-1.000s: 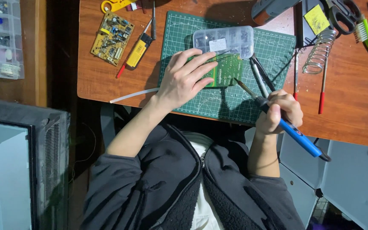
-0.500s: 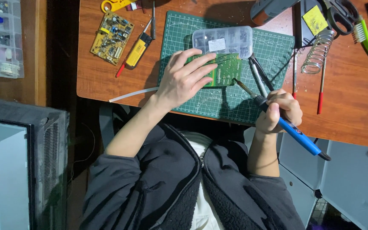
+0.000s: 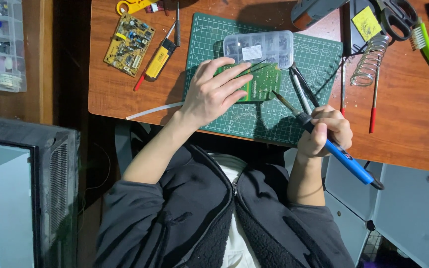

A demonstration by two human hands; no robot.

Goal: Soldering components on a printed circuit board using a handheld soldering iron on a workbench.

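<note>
Your left hand spread flat, pinning green circuit board to cutting mat. Right hand wrapped round blue soldering iron — tip at board's edge. Risk: board slips, hot tip skids toward your fingers.

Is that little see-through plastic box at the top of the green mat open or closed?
Closed, it seems: the clear plastic compartment box lies flat on the green cutting mat, its lid level over the compartments, no flap raised.
</note>
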